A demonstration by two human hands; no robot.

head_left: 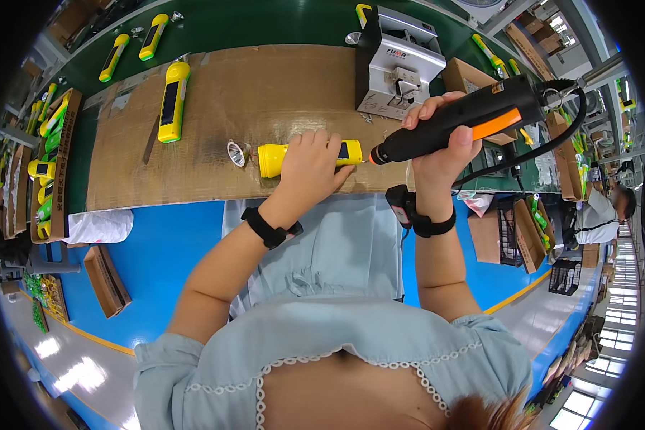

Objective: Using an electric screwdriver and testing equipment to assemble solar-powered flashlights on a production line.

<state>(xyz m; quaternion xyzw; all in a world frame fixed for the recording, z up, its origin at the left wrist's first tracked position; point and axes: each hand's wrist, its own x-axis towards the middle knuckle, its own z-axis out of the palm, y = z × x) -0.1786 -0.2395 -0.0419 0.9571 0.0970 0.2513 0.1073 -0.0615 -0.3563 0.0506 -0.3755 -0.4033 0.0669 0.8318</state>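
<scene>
My left hand is closed around a yellow flashlight, which lies on its side on the cardboard sheet. A black electric screwdriver with an orange switch lever is gripped in my right hand. Its tip meets the right end of the flashlight; whether a screw sits there is too small to tell. Just left of the flashlight's wide end rests a loose silver reflector. Another yellow flashlight with a dark panel lies farther left on the cardboard.
A grey metal screw feeder stands at the back right. More yellow flashlights lie on the green bench at the far left. A box of flashlights is at the left edge. The screwdriver's black cable loops at the right. A person is far right.
</scene>
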